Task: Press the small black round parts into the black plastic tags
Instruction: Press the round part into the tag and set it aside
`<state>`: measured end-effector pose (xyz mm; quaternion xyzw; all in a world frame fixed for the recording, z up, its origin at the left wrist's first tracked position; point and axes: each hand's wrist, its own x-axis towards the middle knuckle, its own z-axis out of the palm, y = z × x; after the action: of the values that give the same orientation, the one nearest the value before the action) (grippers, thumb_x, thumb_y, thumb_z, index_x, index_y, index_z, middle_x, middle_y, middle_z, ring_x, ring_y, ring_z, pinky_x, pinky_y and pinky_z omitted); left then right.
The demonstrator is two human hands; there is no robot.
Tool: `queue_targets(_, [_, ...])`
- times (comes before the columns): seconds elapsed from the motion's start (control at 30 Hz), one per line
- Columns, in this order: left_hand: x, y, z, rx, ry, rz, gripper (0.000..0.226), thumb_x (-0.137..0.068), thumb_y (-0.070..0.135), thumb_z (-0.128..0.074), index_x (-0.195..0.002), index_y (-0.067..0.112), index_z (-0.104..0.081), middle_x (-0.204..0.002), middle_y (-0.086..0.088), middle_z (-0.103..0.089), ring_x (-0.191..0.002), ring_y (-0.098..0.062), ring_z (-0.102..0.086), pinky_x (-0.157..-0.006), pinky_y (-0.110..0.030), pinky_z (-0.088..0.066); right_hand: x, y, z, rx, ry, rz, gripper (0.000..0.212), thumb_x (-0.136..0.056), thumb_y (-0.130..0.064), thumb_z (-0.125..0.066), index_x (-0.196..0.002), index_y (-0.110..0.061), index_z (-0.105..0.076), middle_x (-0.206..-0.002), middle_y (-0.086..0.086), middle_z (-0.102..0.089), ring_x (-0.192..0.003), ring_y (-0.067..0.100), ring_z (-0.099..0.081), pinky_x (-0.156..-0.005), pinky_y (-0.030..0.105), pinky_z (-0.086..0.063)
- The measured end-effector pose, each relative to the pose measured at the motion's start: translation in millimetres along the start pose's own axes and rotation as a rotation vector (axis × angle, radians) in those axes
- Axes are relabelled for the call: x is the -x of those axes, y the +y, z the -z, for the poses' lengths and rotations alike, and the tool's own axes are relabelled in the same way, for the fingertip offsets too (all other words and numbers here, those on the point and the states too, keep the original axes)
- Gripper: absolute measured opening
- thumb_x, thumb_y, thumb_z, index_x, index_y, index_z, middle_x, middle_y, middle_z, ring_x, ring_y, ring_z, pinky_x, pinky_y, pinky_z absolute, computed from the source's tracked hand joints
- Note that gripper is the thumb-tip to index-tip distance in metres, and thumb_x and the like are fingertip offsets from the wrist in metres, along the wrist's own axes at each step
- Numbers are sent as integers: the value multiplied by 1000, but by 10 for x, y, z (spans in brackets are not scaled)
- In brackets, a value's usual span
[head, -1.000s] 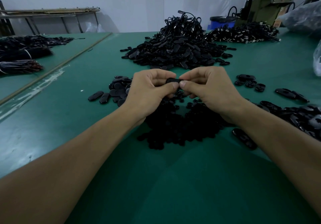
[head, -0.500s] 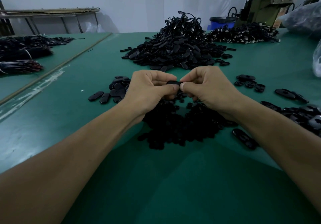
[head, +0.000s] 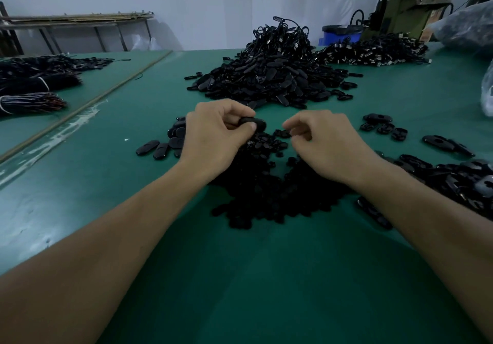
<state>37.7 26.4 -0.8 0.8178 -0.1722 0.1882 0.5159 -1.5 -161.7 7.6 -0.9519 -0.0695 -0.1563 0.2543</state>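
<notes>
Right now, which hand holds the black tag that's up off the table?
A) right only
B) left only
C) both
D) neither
B: the left hand alone pinches the black tag at its fingertips. The right hand is apart from it, with a visible gap between its fingertips and the tag.

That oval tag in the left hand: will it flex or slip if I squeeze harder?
Probably stiff: the tag looks flat and unbent in the left hand pinch. Its glossy surface hints that it could slip under a harder squeeze. It is likely light, since a thumb-and-finger pinch alone carries it.
</notes>
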Motion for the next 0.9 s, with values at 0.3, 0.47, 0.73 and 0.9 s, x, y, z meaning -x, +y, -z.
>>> queue_targets(0.3, [-95, -105, 161, -162, 152, 47, 17, -87, 26, -75, -78, 39, -69, -72, 21, -68, -74, 5, -66, -80, -31, -60, 117, -64, 135, 513, -113, -293, 31, -94, -35, -49, -114, -15, -62, -111, 14, -56, -118, 37, -45, -100, 47, -35])
queue_targets(0.47, [-115, -177, 208, -210, 181, 132, 11, -86, 28, -73, -81, 38, -70, -80, 18, -70, -84, -8, -69, -84, -40, -59, 94, 1, 148, 368, -119, -278, 20, -94, -17, -52, -108, -9, -64, -101, 13, -63, -89, 32, -61, -82, 43, -56])
queue_targets(0.73, [-118, -234, 203, -309, 167, 159, 15, -89, 30, -71, -104, 31, -73, -113, 3, -67, -113, -18, -60, -95, -40, -50, 18, 129, 98, 158, -35, -202, 16, -96, -15, -62, -110, -21, -67, -109, 13, -63, -91, 28, -64, -85, 43, -57])
queue_targets(0.9, [-101, -211, 179, -314, 179, 95, 14, -91, 31, -68, -105, 33, -70, -116, 4, -61, -119, -21, -54, -102, -41, -45, 16, 109, 117, 55, 68, -124, 27, -96, -2, -55, -109, -19, -71, -108, 6, -67, -94, 17, -64, -83, 23, -51])
